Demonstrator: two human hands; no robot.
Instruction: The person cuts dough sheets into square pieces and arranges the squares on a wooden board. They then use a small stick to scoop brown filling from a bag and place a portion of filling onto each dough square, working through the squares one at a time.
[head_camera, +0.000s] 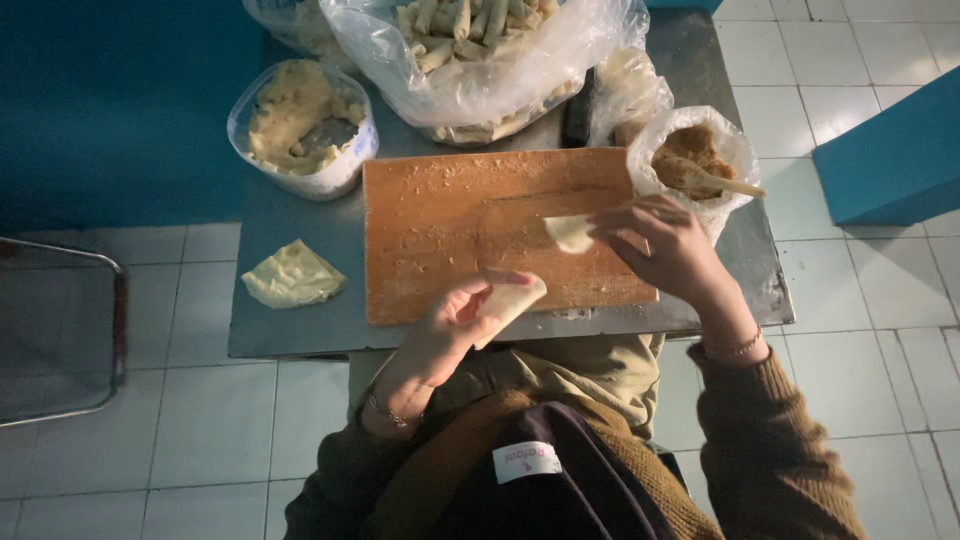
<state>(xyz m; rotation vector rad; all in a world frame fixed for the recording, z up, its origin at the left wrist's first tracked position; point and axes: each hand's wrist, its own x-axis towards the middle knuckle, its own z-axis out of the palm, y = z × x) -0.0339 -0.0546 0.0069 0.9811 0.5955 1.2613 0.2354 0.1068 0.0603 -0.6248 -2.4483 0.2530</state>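
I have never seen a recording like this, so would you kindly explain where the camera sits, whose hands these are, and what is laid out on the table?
There is one picture only, taken by a camera worn on the person's head, looking straight down at their own two bare hands. No machine is involved.

The left hand holds a pale folded pastry sheet. The right hand pinches another small pale piece of pastry over the brown wooden board, which lies on a grey metal table.

Around the board are a round clear plastic tub of pale paste, a clear plastic bag of finished pastry rolls, a small bag of brown filling with a wooden spoon, and a loose stack of yellowish pastry sheets.
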